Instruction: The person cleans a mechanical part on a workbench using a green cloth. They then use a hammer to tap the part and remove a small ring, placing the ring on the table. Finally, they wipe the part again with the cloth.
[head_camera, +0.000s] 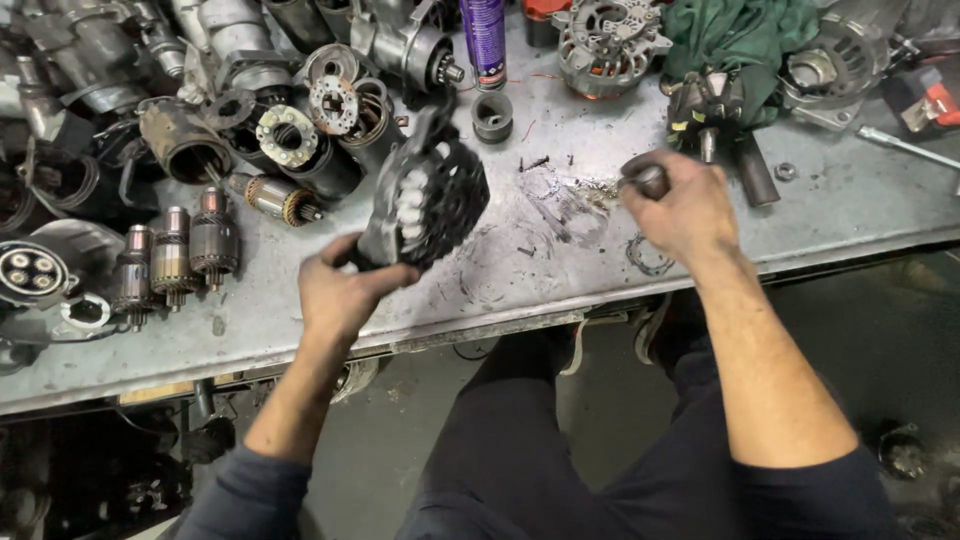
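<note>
From the head camera we look down on a grey metal surface (820, 215), scratched and smeared with black grease. Our left hand (340, 290) has its grip closed around the lower edge of a dark, ribbed alternator housing (428, 195), which it holds tilted up off the surface, near its front edge and just left of the middle. Our right hand (685, 210) is closed in a fist around a dark tool handle (648, 178); only the rounded end of the handle shows above the fingers, so we cannot tell what kind of tool it is. The two hands are well apart, with a patch of small screws and metal shavings (560, 185) on the surface between them.

To the left stand three copper-wound armatures (175, 255) upright in a row, with a crowd of starter casings (180, 135) behind them. Further back we see a purple spray can (485, 40), a silver alternator frame (610, 40) and a green rag (740, 40). A small black cylinder (492, 116) sits just before the can.
</note>
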